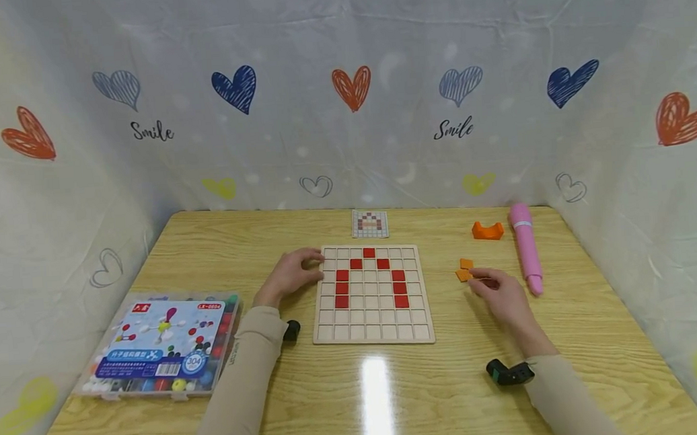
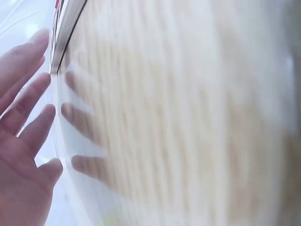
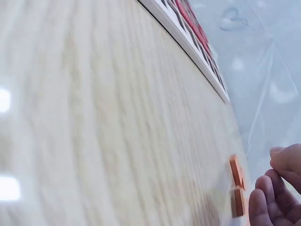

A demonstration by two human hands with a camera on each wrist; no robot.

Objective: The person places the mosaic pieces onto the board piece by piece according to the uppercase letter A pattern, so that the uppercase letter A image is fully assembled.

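A wooden grid board point(image 1: 375, 335) lies on the table with several red square tiles point(image 1: 368, 252) set in its cells as an arch. My left hand point(image 1: 292, 275) is at the board's upper left edge, fingers spread and holding nothing; in the left wrist view its fingertips point(image 2: 47, 113) hover by the table, a corner of the board beyond. Over on the right, two small orange tiles point(image 1: 466, 263) lie on the table. The fingertips of my right hand point(image 1: 502, 298) are right beside the nearer one, loosely bent. Nothing shows between thumb and fingers in the right wrist view.
A small pattern card point(image 1: 370, 223) lies behind the board. At the left stands a clear box of molecule-model parts point(image 1: 157, 345). An orange holder point(image 1: 487, 231) and a pink tube-shaped object point(image 1: 526, 245) are at the back right. Printed cloth point(image 1: 356, 149) surrounds the table.
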